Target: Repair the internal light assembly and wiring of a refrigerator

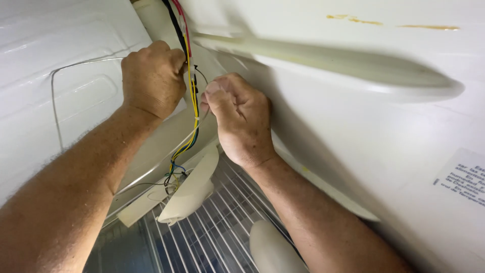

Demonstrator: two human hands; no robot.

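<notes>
Bare left forearm closest to lens. Left hand [151, 76], fisted, fingers curled shut on bundle of yellow, red, black and blue wires [191, 96] hanging down the white fridge corner. Right hand [240, 119] just beside, fingertips pinched on same bundle. Below: cream plastic cover [189, 189], white wire shelf [222, 227].

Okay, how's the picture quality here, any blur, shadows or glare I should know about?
Head view: the left hand and right hand on the wire bundle are fairly sharp; the white ledge at upper right is smeared by motion blur; a broad soft shadow falls under it across the white wall; the label is blurred; no harsh glare.
</notes>
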